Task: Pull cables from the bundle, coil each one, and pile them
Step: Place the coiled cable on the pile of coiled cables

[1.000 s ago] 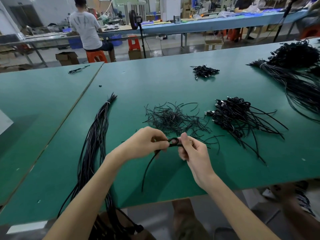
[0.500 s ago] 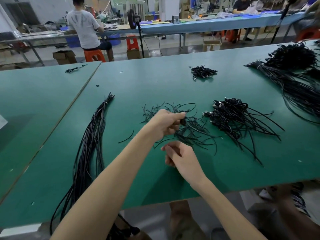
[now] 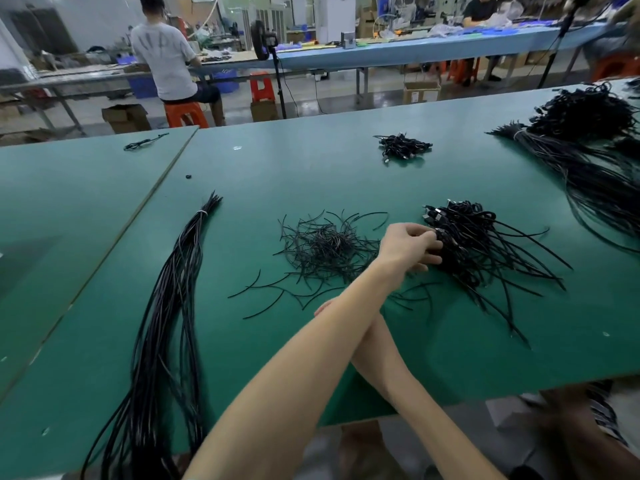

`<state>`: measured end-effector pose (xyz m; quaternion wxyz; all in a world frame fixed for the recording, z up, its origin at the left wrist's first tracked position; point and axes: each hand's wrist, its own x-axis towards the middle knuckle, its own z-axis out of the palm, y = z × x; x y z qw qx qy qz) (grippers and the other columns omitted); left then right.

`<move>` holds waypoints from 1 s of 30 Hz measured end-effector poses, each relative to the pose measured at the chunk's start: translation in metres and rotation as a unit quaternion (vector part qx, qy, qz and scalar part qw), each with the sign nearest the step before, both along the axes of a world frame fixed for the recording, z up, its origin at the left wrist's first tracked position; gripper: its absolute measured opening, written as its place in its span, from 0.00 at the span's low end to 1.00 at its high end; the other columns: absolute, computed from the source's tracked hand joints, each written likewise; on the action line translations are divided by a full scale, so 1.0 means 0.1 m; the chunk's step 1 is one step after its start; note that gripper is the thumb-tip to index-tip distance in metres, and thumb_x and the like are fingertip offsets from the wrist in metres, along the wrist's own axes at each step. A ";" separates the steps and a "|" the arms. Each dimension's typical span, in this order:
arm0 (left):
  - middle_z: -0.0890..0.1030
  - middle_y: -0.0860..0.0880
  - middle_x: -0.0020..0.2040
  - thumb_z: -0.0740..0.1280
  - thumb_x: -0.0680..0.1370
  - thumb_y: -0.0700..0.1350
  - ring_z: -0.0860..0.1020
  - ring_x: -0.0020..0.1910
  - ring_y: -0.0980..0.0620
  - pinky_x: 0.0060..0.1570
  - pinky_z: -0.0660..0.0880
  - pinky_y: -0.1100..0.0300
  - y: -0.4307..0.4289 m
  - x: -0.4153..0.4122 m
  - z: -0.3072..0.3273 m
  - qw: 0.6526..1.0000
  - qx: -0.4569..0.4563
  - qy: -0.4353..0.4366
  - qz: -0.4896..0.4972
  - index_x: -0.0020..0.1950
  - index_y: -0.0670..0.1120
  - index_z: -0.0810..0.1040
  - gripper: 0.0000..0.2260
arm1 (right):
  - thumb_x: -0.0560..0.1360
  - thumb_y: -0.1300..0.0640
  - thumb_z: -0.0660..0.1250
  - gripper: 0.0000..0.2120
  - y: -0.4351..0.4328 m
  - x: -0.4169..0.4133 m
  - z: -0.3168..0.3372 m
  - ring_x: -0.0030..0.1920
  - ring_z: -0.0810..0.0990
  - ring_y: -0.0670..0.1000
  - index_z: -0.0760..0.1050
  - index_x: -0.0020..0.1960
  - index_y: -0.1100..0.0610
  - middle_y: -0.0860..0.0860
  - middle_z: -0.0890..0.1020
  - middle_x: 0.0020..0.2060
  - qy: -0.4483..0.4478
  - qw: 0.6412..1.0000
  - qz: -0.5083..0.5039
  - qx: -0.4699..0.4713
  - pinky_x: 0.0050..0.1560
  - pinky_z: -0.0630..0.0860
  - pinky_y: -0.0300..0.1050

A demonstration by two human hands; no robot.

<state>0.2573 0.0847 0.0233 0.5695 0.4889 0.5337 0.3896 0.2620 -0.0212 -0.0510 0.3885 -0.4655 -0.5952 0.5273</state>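
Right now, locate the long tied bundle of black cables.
Head view: the long black cable bundle lies on the green table, left of the scattered short black ties.

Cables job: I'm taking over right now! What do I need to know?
Left hand reaches across, fingers curled on a coiled cable at the pile's edge.
Right hand: mostly hidden under the left forearm, state unclear.
Long bundle lies at the table's left; short ties in the middle.
Done: many cables coiled and piled.
Left: set this one down, then work through the bundle.
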 end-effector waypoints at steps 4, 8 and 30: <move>0.86 0.44 0.54 0.64 0.83 0.36 0.85 0.40 0.50 0.31 0.75 0.64 -0.06 -0.40 0.03 0.999 0.031 0.029 0.025 0.62 0.40 0.81 0.10 | 0.81 0.67 0.63 0.14 -0.03 -0.02 0.08 0.29 0.71 0.44 0.71 0.39 0.56 0.46 0.76 0.27 0.010 0.999 0.011 0.032 0.33 0.68 0.38; 0.87 0.47 0.49 0.64 0.83 0.36 0.85 0.38 0.54 0.31 0.76 0.65 -0.19 -0.99 -0.11 0.991 0.075 0.083 0.073 0.58 0.42 0.83 0.09 | 0.84 0.61 0.63 0.07 -0.05 -0.01 0.13 0.32 0.76 0.47 0.79 0.49 0.58 0.52 0.81 0.31 0.058 0.997 0.004 0.048 0.36 0.73 0.37; 0.74 0.35 0.61 0.63 0.85 0.44 0.73 0.60 0.37 0.53 0.73 0.46 -0.77 -2.86 -0.51 0.713 0.039 0.642 0.280 0.61 0.36 0.73 0.12 | 0.83 0.58 0.65 0.06 -0.06 -0.02 0.09 0.33 0.78 0.44 0.80 0.49 0.57 0.50 0.82 0.32 0.034 0.997 0.027 0.067 0.37 0.73 0.35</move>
